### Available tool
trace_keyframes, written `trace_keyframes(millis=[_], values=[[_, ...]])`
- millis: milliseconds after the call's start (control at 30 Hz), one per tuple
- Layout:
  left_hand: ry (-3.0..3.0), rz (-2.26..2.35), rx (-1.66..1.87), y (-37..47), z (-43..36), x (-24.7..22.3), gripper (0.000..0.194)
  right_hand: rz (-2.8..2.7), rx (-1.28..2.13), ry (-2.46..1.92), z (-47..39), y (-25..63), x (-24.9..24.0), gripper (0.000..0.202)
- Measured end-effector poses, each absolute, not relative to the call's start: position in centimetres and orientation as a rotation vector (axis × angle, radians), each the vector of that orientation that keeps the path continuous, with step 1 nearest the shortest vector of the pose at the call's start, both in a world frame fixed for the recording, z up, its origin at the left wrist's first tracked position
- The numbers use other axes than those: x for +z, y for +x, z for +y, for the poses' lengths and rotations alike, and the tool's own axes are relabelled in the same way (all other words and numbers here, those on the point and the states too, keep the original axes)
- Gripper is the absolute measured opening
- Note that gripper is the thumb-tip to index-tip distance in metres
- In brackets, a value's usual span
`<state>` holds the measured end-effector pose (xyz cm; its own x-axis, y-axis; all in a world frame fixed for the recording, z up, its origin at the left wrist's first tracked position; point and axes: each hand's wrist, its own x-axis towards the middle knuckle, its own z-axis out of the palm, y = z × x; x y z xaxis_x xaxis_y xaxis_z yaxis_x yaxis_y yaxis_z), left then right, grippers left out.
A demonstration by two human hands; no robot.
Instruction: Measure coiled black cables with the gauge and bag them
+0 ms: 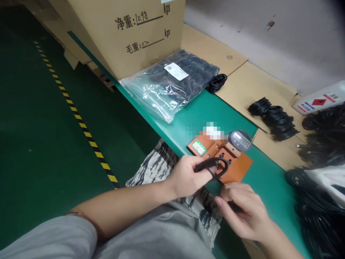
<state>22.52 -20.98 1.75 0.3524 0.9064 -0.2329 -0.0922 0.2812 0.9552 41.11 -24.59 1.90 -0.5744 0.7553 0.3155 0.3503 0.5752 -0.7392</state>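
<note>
A bundled black cable (222, 163) is in my left hand (187, 176), its fingers closed around it and a loop standing out to the right. The hand is at the near side of an orange-brown gauge fixture (239, 167), which carries a round digital dial indicator (240, 140) and a green-and-white label (199, 148). Close to the fixture's near edge, my right hand (242, 208) is loosely curled, with the thumb apart from the fingers. Nothing shows in its grasp, though the fingertips are partly hidden. Whether it touches the fixture I cannot tell.
A clear bag of black cables (172, 86) lies before a large cardboard box (129, 36). One coil (217, 82) sits beside it. Cable bundles (277, 118) rest on cardboard to the right, near a white bottle (320, 99). The green table's edge (151, 122) runs along the left.
</note>
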Motion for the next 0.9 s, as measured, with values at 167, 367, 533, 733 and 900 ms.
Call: trace_keyframes(millis=[167,367,533,733,900], values=[[1.062,0.967,0.821,22.50,-20.99,1.74,0.037,-2.181,0.832,-0.882,-24.56,41.08,1.90,0.026],[1.058,0.965,0.816,22.50,-21.10,1.52,0.037,-2.169,0.840,-0.889,-24.55,41.02,1.92,0.026],[1.035,0.942,0.846,22.55,-20.97,1.54,0.037,-2.174,0.838,-0.888,-24.62,41.09,1.76,0.026],[1.057,0.991,0.824,22.70,-20.88,1.58,0.037,-2.182,0.843,-0.894,-24.71,41.23,1.70,0.027],[1.052,1.010,0.775,22.70,-20.87,1.46,0.038,-2.183,0.846,-0.896,-24.71,41.28,1.66,0.026]])
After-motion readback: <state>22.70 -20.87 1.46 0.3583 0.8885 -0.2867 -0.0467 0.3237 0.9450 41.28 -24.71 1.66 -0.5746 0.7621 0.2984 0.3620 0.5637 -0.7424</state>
